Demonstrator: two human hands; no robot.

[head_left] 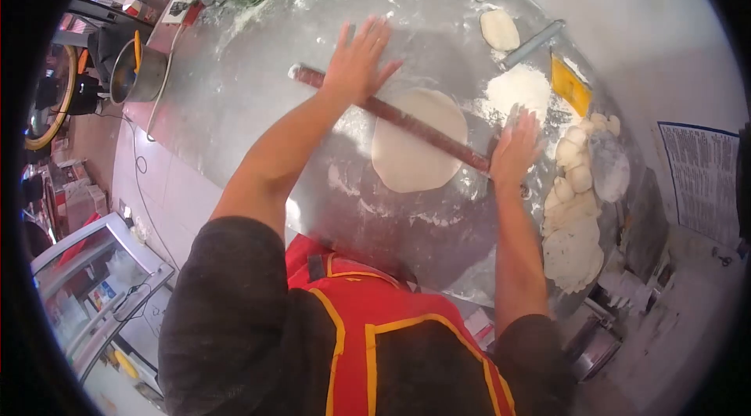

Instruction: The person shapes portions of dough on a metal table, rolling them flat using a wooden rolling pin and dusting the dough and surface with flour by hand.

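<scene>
Both palms flat, fingers spread wide: left hand (357,62) and right hand (514,148) press the rolling pin (391,117) across the round dough sheet (415,142) mid-way on the floured steel table (258,95). Dough balls (577,165) sit right.

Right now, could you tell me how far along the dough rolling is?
Done: flattened rounds are stacked at the right. In hand: the left hand and right hand press the rolling pin across one dough disc. Left: small dough pieces and one dough ball remain unrolled.

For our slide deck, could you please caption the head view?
Both hands, left hand and right hand, press a rolling pin across a dough round on a floured metal table.
</scene>
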